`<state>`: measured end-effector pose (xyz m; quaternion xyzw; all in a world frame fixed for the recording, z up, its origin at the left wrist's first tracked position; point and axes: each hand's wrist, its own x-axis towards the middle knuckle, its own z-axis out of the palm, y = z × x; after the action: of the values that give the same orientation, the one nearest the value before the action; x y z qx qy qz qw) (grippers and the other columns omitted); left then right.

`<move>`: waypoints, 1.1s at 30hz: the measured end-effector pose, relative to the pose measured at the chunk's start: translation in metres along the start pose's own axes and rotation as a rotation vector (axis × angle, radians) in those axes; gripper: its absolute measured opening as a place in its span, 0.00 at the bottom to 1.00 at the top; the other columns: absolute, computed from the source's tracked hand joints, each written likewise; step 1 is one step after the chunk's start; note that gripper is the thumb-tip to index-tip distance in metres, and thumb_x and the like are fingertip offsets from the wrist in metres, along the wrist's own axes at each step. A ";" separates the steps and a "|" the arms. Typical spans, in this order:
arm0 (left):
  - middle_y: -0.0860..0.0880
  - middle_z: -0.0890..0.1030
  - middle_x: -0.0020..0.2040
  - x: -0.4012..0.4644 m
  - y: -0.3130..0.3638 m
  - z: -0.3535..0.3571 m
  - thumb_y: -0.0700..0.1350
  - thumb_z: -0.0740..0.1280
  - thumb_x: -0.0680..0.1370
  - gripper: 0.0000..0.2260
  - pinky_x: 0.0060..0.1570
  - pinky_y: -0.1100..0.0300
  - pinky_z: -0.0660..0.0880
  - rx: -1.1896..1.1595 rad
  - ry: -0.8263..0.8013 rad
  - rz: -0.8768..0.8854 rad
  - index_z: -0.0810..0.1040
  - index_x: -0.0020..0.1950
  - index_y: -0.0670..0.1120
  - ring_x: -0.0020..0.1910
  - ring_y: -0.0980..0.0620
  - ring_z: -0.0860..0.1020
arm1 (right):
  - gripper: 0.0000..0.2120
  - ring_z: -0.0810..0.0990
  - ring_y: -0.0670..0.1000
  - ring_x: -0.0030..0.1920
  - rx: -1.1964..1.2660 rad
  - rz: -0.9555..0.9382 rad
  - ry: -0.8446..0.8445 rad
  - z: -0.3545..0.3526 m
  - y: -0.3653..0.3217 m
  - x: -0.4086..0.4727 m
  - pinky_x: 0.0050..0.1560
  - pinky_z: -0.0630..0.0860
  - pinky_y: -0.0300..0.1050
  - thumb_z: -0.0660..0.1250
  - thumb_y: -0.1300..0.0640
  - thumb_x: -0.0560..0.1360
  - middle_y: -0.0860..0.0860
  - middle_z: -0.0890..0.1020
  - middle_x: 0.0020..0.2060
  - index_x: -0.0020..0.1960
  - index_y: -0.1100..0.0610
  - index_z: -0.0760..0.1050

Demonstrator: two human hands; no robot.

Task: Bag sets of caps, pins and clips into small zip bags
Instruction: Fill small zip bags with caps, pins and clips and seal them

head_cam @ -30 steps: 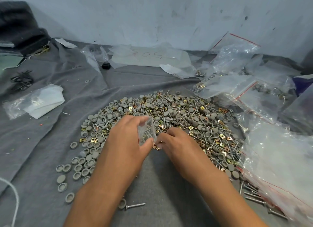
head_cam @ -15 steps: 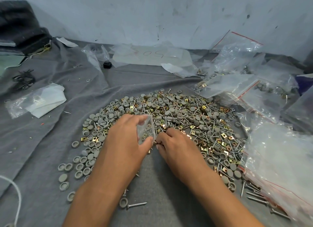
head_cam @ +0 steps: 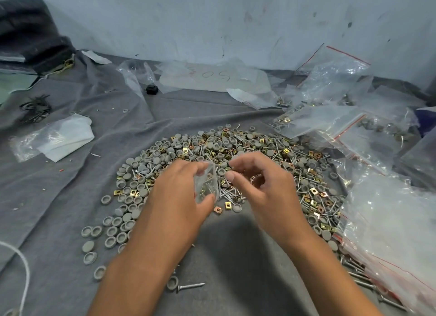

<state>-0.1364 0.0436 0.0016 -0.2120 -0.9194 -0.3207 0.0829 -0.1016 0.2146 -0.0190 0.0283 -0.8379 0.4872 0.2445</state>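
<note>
A wide pile of grey caps, brass clips and steel pins (head_cam: 236, 155) lies on the grey cloth (head_cam: 236, 256). My left hand (head_cam: 177, 197) holds a small clear zip bag (head_cam: 205, 186) upright above the pile's near edge, with a few pins and clips inside. My right hand (head_cam: 259, 188) hovers just right of the bag's mouth, lifted off the pile. Its thumb and fingers are curled, pinching small parts, and a coppery bit shows inside the palm. What exactly it holds is mostly hidden.
Loose caps (head_cam: 111, 233) trail off to the left, and a cap and pin (head_cam: 186, 286) lie between my forearms. Big clear bags with red zip lines (head_cam: 389, 221) crowd the right side. A white packet (head_cam: 59, 138), black clips (head_cam: 35, 108) and a wall behind.
My right hand has lifted off the pile and come up beside the bag's mouth. My left hand has kept the bag in about the same place.
</note>
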 end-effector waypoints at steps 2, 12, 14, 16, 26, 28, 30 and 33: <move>0.63 0.71 0.47 0.000 0.001 0.002 0.48 0.76 0.71 0.23 0.44 0.69 0.64 0.003 -0.011 0.008 0.77 0.66 0.55 0.41 0.63 0.70 | 0.05 0.83 0.45 0.45 0.063 -0.071 0.025 0.004 -0.010 0.000 0.45 0.76 0.33 0.75 0.55 0.76 0.41 0.83 0.43 0.50 0.52 0.82; 0.58 0.74 0.54 0.000 0.004 0.003 0.45 0.75 0.71 0.23 0.51 0.67 0.66 0.024 -0.019 0.024 0.77 0.66 0.51 0.45 0.60 0.70 | 0.11 0.82 0.43 0.46 -0.011 -0.137 -0.038 0.010 -0.009 -0.003 0.49 0.74 0.30 0.78 0.59 0.72 0.40 0.84 0.43 0.51 0.53 0.81; 0.60 0.73 0.53 0.000 0.004 0.003 0.46 0.75 0.71 0.24 0.50 0.67 0.66 0.026 -0.019 0.016 0.77 0.67 0.53 0.43 0.61 0.70 | 0.08 0.81 0.44 0.45 -0.027 -0.110 -0.027 0.007 -0.004 -0.001 0.46 0.73 0.31 0.76 0.59 0.74 0.40 0.83 0.43 0.51 0.52 0.81; 0.62 0.71 0.51 -0.001 0.003 0.002 0.48 0.76 0.71 0.25 0.48 0.68 0.65 0.012 -0.015 0.002 0.76 0.67 0.55 0.42 0.65 0.70 | 0.07 0.80 0.44 0.45 -0.143 -0.021 -0.069 0.000 0.006 0.001 0.46 0.75 0.34 0.75 0.59 0.75 0.40 0.81 0.43 0.51 0.50 0.80; 0.65 0.69 0.46 0.000 0.002 0.002 0.49 0.77 0.71 0.25 0.42 0.75 0.63 0.022 -0.022 -0.003 0.76 0.68 0.56 0.42 0.69 0.69 | 0.07 0.70 0.46 0.58 -0.694 0.064 -0.474 0.005 0.018 -0.010 0.53 0.69 0.43 0.66 0.45 0.80 0.41 0.74 0.52 0.57 0.42 0.77; 0.64 0.70 0.49 0.000 0.001 0.002 0.49 0.77 0.71 0.26 0.42 0.74 0.64 0.013 -0.024 -0.002 0.76 0.68 0.56 0.42 0.69 0.69 | 0.04 0.70 0.46 0.58 -0.639 0.053 -0.467 0.006 0.017 -0.011 0.54 0.71 0.45 0.64 0.46 0.81 0.41 0.74 0.52 0.54 0.44 0.75; 0.64 0.70 0.50 0.000 0.001 0.002 0.48 0.77 0.71 0.26 0.43 0.73 0.64 0.007 -0.025 -0.004 0.75 0.68 0.56 0.42 0.68 0.69 | 0.04 0.70 0.47 0.57 -0.620 0.032 -0.469 0.008 0.015 -0.011 0.54 0.72 0.47 0.63 0.46 0.82 0.41 0.75 0.52 0.54 0.45 0.73; 0.64 0.70 0.50 0.000 0.002 0.002 0.48 0.77 0.71 0.26 0.44 0.73 0.64 0.002 -0.022 -0.007 0.75 0.68 0.56 0.42 0.68 0.69 | 0.09 0.71 0.47 0.56 -0.637 0.035 -0.494 0.014 0.012 -0.011 0.48 0.66 0.44 0.66 0.44 0.80 0.40 0.71 0.50 0.56 0.46 0.72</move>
<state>-0.1357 0.0461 0.0013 -0.2121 -0.9214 -0.3176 0.0718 -0.1005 0.2075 -0.0393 0.0531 -0.9809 0.1857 0.0241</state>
